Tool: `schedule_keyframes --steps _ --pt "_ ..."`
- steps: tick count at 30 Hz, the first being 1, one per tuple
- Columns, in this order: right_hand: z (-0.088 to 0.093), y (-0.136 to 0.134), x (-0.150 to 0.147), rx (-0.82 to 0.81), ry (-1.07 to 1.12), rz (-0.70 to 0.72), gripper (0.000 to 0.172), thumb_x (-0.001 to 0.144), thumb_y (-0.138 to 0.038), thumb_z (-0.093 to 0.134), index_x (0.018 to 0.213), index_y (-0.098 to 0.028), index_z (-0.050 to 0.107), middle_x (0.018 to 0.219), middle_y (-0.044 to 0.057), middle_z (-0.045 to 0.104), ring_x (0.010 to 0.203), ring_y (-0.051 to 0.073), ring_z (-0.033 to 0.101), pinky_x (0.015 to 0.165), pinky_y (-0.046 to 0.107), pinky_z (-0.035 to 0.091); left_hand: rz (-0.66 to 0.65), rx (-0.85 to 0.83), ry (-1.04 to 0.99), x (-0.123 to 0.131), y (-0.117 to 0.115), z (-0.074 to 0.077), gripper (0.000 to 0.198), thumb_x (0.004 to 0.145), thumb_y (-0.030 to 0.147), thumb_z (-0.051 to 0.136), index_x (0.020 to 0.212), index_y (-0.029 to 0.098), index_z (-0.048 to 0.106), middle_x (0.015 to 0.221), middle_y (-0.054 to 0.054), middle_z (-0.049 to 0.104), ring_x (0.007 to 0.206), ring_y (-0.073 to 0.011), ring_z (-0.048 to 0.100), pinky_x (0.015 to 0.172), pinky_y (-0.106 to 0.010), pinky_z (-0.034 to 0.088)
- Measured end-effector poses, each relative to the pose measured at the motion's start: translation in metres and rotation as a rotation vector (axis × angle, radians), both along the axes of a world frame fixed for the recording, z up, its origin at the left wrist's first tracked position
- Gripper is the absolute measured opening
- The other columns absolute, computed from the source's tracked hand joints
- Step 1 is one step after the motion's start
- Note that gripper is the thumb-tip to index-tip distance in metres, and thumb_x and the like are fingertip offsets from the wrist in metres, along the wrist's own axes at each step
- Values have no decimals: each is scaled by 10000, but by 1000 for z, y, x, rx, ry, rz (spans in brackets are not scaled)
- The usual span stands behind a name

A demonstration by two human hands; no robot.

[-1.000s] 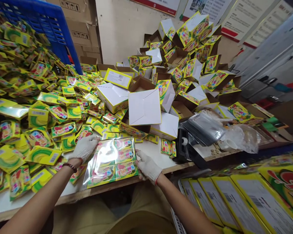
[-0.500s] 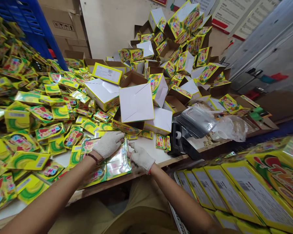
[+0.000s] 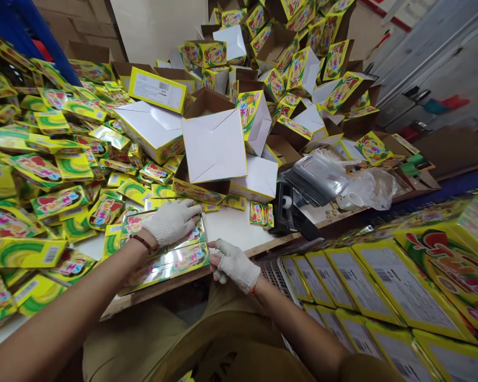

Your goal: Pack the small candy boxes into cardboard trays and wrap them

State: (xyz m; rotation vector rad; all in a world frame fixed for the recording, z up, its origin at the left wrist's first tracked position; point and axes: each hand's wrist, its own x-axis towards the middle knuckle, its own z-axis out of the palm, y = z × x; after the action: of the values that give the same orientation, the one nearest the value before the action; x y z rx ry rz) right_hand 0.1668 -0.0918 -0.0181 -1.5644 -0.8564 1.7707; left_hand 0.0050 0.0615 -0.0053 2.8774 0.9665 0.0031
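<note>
A flat block of small yellow-green printed packs (image 3: 183, 260) lies at the table's front edge, its top shiny with glare. My left hand (image 3: 173, 222), in a white knitted glove, rests flat on the block with fingers stretched to the right. At the block's right end is my right hand (image 3: 235, 265), also gloved with bare fingertips. Its fingers are partly bent and apart, the foremost close to or touching the block's side. I see nothing held in either hand. Just beyond the left hand sits an upturned white-bottomed carton (image 3: 214, 146).
Loose small packs (image 3: 67, 167) heap across the left of the table. Open printed cartons (image 3: 279, 79) pile up at the back. A black tape dispenser (image 3: 289, 212) and clear plastic sheets (image 3: 316, 178) lie right of centre. Filled cartons (image 3: 406, 286) stand in rows at lower right.
My right hand has drawn slightly down and right from the block's edge, its fingers more bent. The left hand stays on the block. The camera view has shifted downward.
</note>
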Motion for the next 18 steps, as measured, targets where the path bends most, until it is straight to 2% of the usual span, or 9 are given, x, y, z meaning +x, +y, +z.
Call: schedule_keyframes --steps 6,11,15,18 --pt "-4 -1 -7 -25 -101 -28 405 837 -239 562 1230 -160 505 615 -75 562 420 80 524 369 173 378 -3 119 -7 1 -14 -2 429 954 431 403 1281 248 612 1316 -134 580 1094 -316 577 928 -486 376" --pt "-3 -4 -8 15 -96 -40 404 798 -306 619 1169 -187 511 631 -81 558 452 85 545 409 182 402 16 123 -46 1 -19 -4 489 915 530 466 1270 236 631 1294 -144 587 1113 -336 566 942 -484 359" --pt "-11 -11 -14 45 -40 -56 444 788 -356 627 1176 -188 489 676 -68 564 499 95 568 460 203 446 33 134 -40 3 -22 -3 653 800 674 568 1266 219 629 1264 -165 587 1132 -368 550 962 -503 345" --pt "-18 -20 -7 143 -52 -17 389 786 -306 612 1146 -191 520 674 -72 535 543 91 561 533 213 466 29 167 -37 4 -25 -3 739 752 734 576 1243 185 634 1260 -189 581 1145 -401 531 955 -529 341"
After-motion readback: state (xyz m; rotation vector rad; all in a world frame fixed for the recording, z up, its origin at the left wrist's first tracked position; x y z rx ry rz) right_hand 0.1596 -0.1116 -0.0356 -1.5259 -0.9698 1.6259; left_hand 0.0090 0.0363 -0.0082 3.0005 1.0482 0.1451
